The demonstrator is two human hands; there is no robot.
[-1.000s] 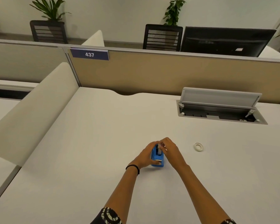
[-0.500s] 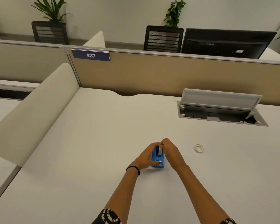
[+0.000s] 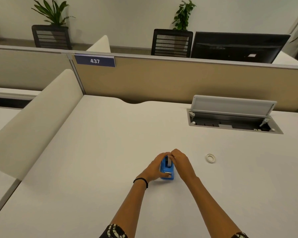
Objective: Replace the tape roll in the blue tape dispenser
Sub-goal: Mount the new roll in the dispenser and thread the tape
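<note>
I'm seeing the blue tape dispenser (image 3: 167, 170) sitting on the white bench (image 3: 93, 152), near centre, between both hands. My left hand (image 3: 156, 167) is gripping its left side, fingers (image 3: 163, 154) curled over the top, thumb lying along the base. My right hand (image 3: 181, 162) is pressing at the tape roll (image 3: 169, 162) seated in the dispenser, fingers bunched together on it. A small empty tape ring (image 3: 210, 158) is lying flat, well apart to the right.

Both forearms reach forward, left grip (image 3: 156, 167) and right grip (image 3: 181, 162) cupped, fingertips meeting.
</note>
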